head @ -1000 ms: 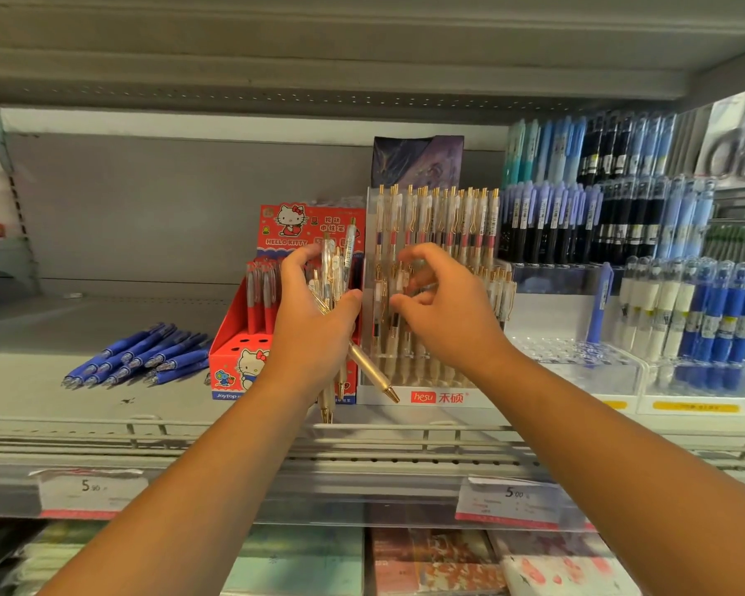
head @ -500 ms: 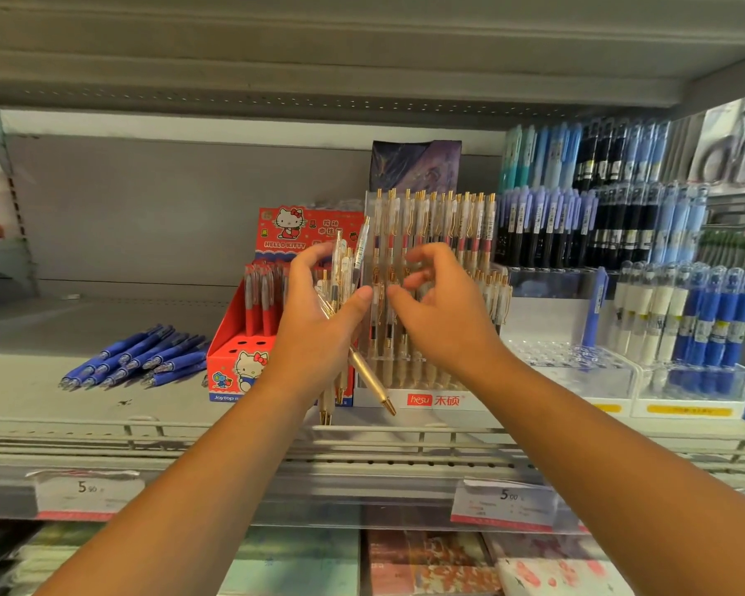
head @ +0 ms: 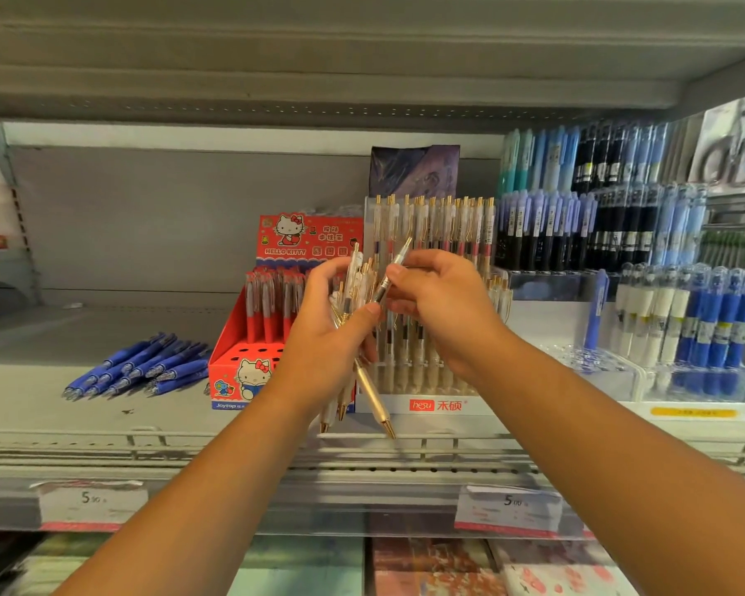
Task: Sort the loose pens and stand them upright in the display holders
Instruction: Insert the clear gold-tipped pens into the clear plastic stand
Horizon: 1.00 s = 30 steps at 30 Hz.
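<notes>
Since half a second ago, our right hand (head: 439, 314) has pinched one slim, clear pen (head: 389, 276), tilted, from the bundle (head: 370, 391) of translucent gold-tipped pens that our left hand (head: 323, 337) grips. Both sit close together before the clear plastic holder (head: 469, 405) of upright pens.

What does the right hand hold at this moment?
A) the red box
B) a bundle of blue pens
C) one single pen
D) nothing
C: the right hand pinches one pen, while the left hand grips the bundle of gold-trimmed pens.
</notes>
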### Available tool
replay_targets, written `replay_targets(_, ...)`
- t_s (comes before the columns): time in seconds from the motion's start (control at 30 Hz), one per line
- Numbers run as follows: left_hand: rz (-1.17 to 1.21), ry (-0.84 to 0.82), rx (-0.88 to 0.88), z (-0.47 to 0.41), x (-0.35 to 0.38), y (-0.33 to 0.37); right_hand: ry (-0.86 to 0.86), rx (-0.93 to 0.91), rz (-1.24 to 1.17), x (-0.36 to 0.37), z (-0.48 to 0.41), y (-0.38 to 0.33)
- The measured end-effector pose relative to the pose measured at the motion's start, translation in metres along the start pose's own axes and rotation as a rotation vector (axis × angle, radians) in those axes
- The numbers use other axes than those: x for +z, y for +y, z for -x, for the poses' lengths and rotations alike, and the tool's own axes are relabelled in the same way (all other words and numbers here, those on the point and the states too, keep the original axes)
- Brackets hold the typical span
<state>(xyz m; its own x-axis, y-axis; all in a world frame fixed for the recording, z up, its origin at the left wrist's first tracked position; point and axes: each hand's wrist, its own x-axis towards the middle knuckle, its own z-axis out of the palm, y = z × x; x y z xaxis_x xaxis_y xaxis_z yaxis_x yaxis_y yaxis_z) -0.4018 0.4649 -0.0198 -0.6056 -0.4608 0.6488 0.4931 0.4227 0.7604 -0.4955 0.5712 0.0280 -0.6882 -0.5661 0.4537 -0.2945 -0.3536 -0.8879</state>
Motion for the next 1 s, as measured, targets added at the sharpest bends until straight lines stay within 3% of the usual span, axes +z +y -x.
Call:
replay_targets(0.23,0.019,0.131,-0.020,-0.004,-0.002,-0.001,0.143,-0.085,-0.180,-0.012,0.003,-0.007)
replay_targets(0.43,0.020,0.148,-0.025,-0.006,-0.003,-0.003,0.276,-0.262,0.151,-0.033,0.000,-0.004)
replay_targets(0.7,0.003,0.161,-0.017,-0.005,-0.002,-0.003,0.255,-0.406,0.513,-0.030,-0.001,0.016)
replay_targets(1.0,-0.031,0.174,0.010,-0.003,-0.001,0.000,0.044,-0.314,0.700,-0.025,0.002,0.032)
